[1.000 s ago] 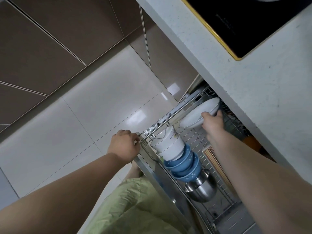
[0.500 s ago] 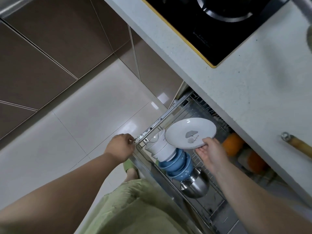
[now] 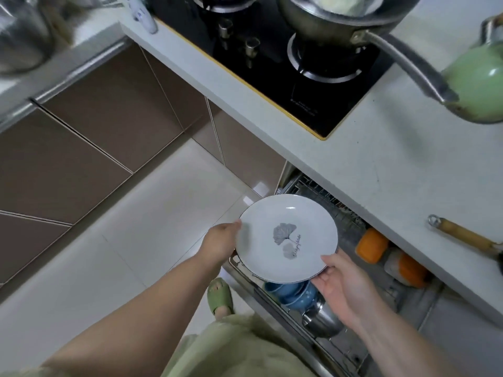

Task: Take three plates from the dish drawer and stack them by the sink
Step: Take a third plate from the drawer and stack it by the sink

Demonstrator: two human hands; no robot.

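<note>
I hold one plate point(image 3: 288, 238) level above the open dish drawer point(image 3: 340, 317): left hand point(image 3: 221, 242) closed on its left rim, right hand point(image 3: 343, 285) gripping the near edge. Next, judged: carry it to the surface point(image 3: 381, 164) (sink not in view). The drawer holds blue bowls point(image 3: 292, 293) and a steel bowl point(image 3: 322, 321).

We are seeing bare countertop point(image 3: 381, 170) lying open between the cooktop point(image 3: 285, 69) and wooden handle point(image 3: 462, 236); the pan handle point(image 3: 408, 61) is overhanging it.
</note>
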